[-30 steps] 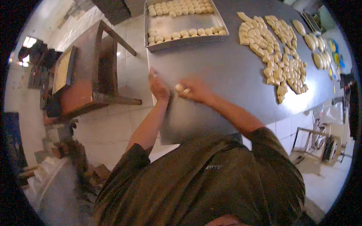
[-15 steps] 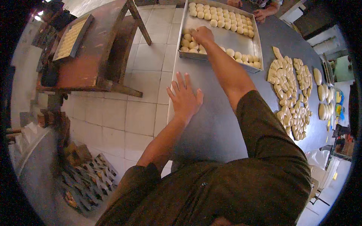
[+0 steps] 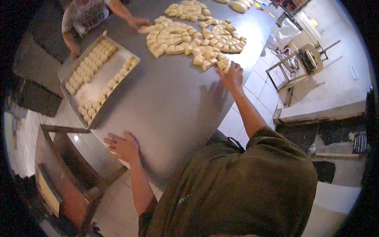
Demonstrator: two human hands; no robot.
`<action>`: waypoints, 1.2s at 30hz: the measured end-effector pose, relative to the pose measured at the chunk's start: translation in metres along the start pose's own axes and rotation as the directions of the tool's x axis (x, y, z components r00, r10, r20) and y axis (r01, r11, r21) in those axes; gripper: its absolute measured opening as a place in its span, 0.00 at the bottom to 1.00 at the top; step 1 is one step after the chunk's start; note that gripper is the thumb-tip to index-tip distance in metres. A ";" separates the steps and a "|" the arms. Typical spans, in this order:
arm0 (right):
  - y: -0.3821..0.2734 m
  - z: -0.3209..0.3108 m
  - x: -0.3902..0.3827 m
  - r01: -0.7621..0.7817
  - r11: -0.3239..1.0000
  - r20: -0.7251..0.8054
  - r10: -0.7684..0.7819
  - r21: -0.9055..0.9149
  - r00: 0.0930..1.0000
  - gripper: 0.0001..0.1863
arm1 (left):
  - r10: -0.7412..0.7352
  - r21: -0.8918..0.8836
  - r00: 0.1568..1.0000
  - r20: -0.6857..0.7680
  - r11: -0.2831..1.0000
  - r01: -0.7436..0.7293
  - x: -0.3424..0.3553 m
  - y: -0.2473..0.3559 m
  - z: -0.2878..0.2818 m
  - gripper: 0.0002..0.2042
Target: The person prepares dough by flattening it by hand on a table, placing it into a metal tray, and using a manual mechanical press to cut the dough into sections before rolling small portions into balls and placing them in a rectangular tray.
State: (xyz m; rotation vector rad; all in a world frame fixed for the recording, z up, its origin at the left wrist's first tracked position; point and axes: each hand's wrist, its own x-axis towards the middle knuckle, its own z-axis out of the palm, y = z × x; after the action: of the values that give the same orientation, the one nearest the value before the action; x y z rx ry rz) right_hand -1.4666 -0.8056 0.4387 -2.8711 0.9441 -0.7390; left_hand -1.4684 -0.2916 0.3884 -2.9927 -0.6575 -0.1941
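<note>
My left hand (image 3: 124, 147) lies on the metal table (image 3: 169, 98) by its edge, fingers spread and holding nothing. At the near end of a group of cut dough pieces (image 3: 173, 37), my right hand (image 3: 232, 77) is curled around a dough piece (image 3: 224, 63), thumb on one side and fingers on the other. These pale pieces lie in curved rows, many touching. To the left stands a metal tray (image 3: 118, 90) with round dough balls (image 3: 89, 71) in rows along its far side, and more along its near side and one end.
Across the table a person's hand (image 3: 139, 22) touches the dough, and the other hand (image 3: 75, 52) is beside the tray. Larger dough loaves (image 3: 239, 6) lie at the far end. A wooden table (image 3: 71, 197) stands lower left, a chair (image 3: 310, 59) at right.
My view has turned to the right. My right hand has left the tray and is now at the cut dough pieces. My left hand still rests on the table edge.
</note>
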 end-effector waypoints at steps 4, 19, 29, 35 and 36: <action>0.041 0.020 0.038 -0.201 0.979 0.230 0.200 -0.020 0.952 0.38 | 0.017 -0.025 1.000 0.016 1.000 -0.017 -0.005 0.009 -0.009 0.39; -0.131 -0.101 -0.157 -0.167 0.404 0.433 -0.771 0.899 0.467 0.13 | 0.319 -0.931 0.876 0.362 0.157 0.328 -0.072 0.073 -0.068 0.23; -0.111 -0.014 -0.098 0.752 0.382 0.271 -0.922 0.536 0.276 0.19 | 0.681 -0.374 0.700 -0.215 0.605 -0.703 -0.051 0.005 -0.032 0.19; -0.072 0.039 -0.138 0.630 0.339 0.260 -0.941 0.698 0.218 0.23 | 0.874 -0.352 0.476 0.095 0.477 -0.805 -0.089 0.001 -0.029 0.11; -0.057 0.040 -0.124 0.639 0.302 0.220 -0.953 0.707 0.207 0.23 | 0.885 -0.253 0.349 0.309 0.430 -0.867 -0.073 -0.023 -0.026 0.10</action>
State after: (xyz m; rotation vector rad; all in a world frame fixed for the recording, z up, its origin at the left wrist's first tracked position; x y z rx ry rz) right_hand -1.5041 -0.6930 0.3594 -2.5611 -0.9365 0.1203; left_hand -1.5469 -0.3037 0.4053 -2.9175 1.0639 0.5030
